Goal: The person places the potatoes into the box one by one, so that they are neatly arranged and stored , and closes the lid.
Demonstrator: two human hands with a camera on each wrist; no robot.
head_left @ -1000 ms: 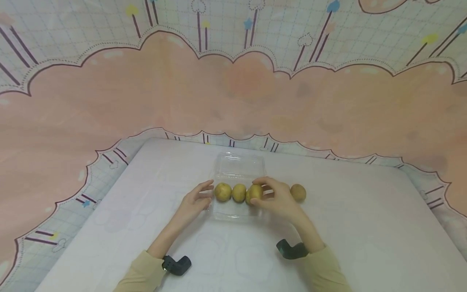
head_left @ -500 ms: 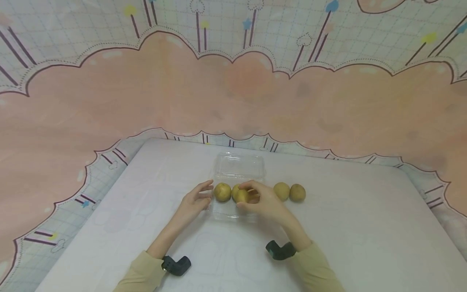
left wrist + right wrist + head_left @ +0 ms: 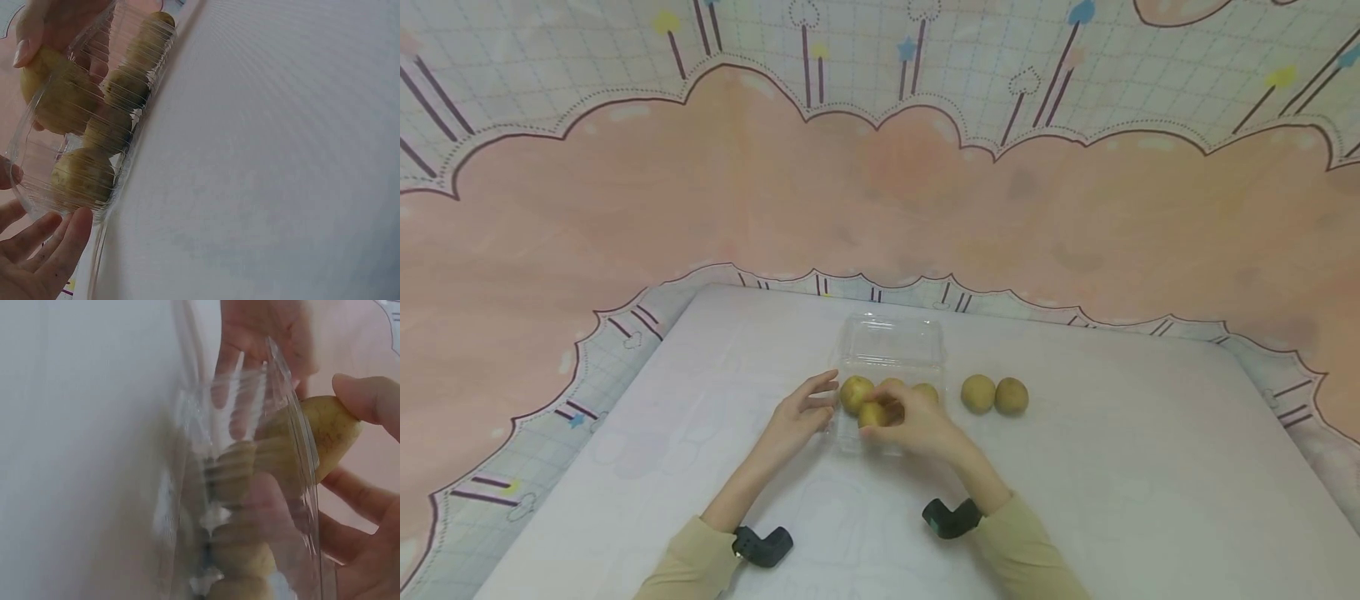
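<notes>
A clear plastic box lies on the white table with its ribbed lid folded back. My right hand pinches a yellow-brown potato between thumb and fingers, over the front left part of the box. Behind it several potatoes stand in a row inside, the leftmost potato in plainest sight. Through the box wall, the left wrist view shows the held potato above that row. My left hand holds nothing; its extended fingertips rest at the left end of the box.
Two more potatoes, a paler potato and a browner potato, sit side by side on the table, right of the box. A patterned cloth hangs behind the table. Each wrist wears a black camera mount.
The right hand has carried the potato leftward from the box's right part to its front left, uncovering the paler potato outside and the rightmost one inside. The left hand has stayed put.
</notes>
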